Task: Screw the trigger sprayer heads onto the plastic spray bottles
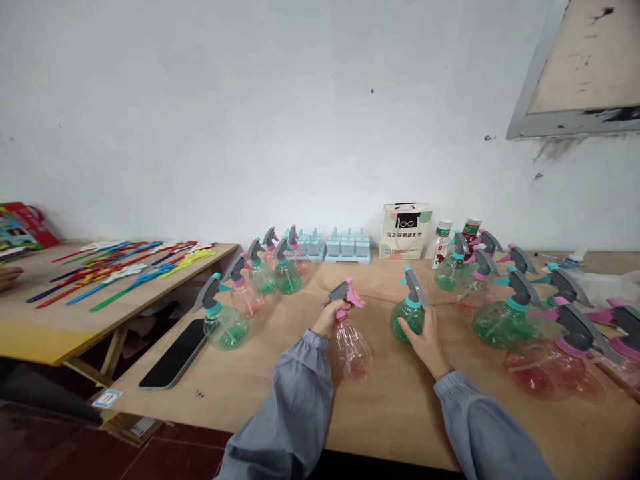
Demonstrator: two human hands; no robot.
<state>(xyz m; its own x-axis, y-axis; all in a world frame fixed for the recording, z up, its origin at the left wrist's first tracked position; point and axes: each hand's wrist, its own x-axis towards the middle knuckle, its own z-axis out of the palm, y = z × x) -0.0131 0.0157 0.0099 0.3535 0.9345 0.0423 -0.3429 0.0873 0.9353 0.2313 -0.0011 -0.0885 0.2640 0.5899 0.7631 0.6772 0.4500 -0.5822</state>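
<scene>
My left hand [331, 316] is closed round the neck of a pink spray bottle [353, 350], just below its grey and pink trigger head. The bottle tilts a little, and I cannot tell whether its base touches the table. Over to the right, my right hand [425, 337] grips the side of a green spray bottle [404, 320] with a grey and turquoise head, thumb across its front. Several more green and pink spray bottles stand on either side, among them a green spray bottle [227, 327] at left and a pink spray bottle [547, 367] at right.
A black phone [174, 355] lies on the wooden table [240, 393] at left. Pale blue popsicle moulds [349, 247], a paper bag [406, 232] and a white-capped bottle [442, 233] stand along the wall. Colourful long strips [125, 273] cover a neighbouring table, where another person's hand [9, 275] shows.
</scene>
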